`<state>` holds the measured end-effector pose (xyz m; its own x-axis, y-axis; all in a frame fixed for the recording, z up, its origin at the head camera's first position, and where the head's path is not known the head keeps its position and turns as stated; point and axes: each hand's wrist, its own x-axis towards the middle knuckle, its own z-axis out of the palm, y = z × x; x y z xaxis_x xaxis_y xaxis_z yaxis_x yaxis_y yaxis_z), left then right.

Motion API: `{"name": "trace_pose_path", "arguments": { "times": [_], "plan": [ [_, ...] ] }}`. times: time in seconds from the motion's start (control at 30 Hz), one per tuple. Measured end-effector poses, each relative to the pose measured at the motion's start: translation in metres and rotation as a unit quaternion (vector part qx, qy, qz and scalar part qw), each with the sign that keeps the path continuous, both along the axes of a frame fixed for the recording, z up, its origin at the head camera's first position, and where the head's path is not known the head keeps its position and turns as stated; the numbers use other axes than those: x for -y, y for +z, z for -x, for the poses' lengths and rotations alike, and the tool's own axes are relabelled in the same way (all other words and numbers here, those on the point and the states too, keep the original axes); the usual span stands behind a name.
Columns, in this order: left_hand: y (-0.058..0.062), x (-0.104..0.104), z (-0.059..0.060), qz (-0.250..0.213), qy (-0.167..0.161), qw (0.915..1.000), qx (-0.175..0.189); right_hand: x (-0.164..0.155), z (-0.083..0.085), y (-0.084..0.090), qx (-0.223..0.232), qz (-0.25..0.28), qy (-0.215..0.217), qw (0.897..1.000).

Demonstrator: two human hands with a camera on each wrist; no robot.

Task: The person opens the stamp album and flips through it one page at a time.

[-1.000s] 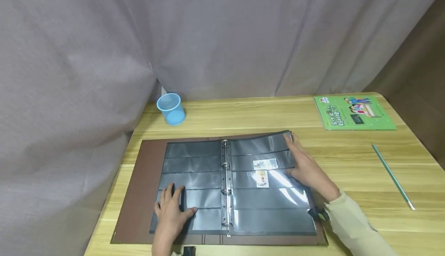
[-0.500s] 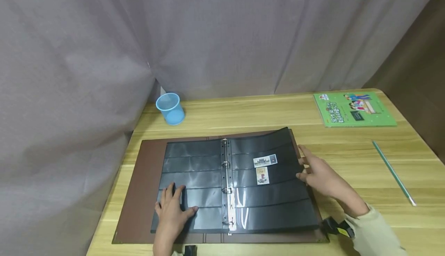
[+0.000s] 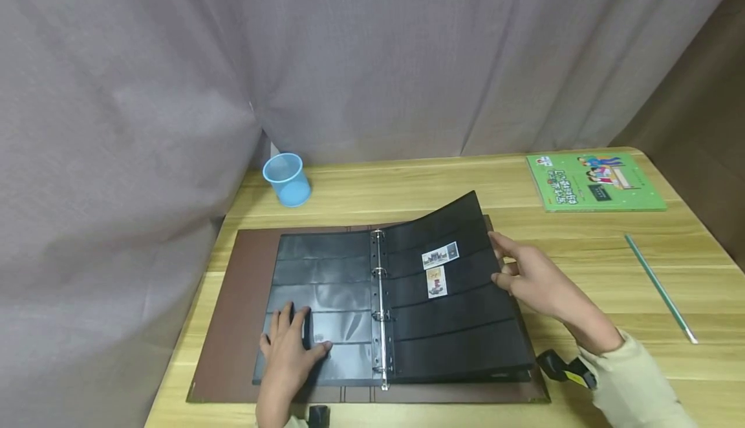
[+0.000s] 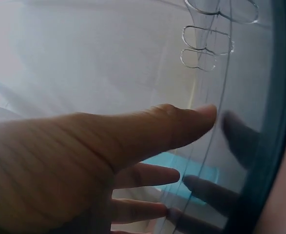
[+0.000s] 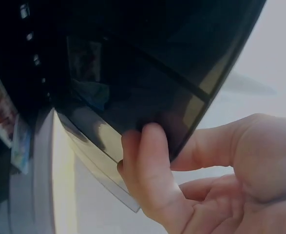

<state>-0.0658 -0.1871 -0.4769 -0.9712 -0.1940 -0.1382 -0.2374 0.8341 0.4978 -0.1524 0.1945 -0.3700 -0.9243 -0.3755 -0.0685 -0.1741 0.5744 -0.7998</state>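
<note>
Our right hand (image 3: 535,279) pinches the raised black page (image 3: 454,299) by its edge; our left hand (image 3: 288,350) lies flat, fingers straight, on the album's left sheet (image 3: 326,273).

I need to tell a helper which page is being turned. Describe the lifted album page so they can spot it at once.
On the wooden table lies an open brown album with metal rings down its middle. Right of the rings, the black page rises at its outer edge, pinched by the right hand. Unlike the flat left pages, it holds two stamps.
</note>
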Motion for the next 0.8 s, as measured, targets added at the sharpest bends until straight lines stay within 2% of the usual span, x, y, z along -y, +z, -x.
{"name": "trace_pose_path", "arguments": {
  "times": [0.17,0.37,0.63,0.8],
  "plan": [
    [0.008,-0.006,-0.001,-0.018,-0.015,0.9986,-0.047,0.010,-0.006,0.015,-0.033,-0.003,0.001,0.999],
    [0.029,-0.019,0.001,-0.071,-0.046,0.9888,-0.123,0.026,-0.014,0.029,-0.058,0.022,0.000,0.998],
    [0.054,-0.040,0.005,-0.099,-0.093,0.9736,-0.183,0.045,-0.017,0.045,-0.054,0.039,0.008,0.998],
    [0.069,-0.050,0.005,-0.112,-0.114,0.9657,-0.204,0.057,-0.018,0.053,-0.058,0.045,0.018,0.997]
  ]
}}
